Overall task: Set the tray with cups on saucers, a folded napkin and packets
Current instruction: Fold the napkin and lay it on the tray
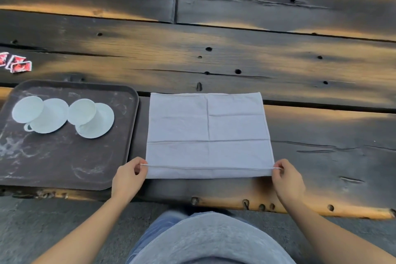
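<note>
White cloth napkin (209, 133) lies flat on the wooden table (235, 60), just right of the tray (64, 156). Left hand (128, 174) and right hand (288, 178) each pinch a near corner, the near hem lifted slightly. Cloth looks light and limp; best held at the corners to fold true. Two cups on saucers (62, 115) sit on the tray's far part. Red packets (18, 63) lie far left, off the tray.

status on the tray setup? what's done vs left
Done: two white cups sit on saucers on the brown tray. In hand: left hand and right hand pinch the near corners of the napkin, spread on the wooden table. Left: finish folding, then move napkin and red packets onto the tray.
</note>
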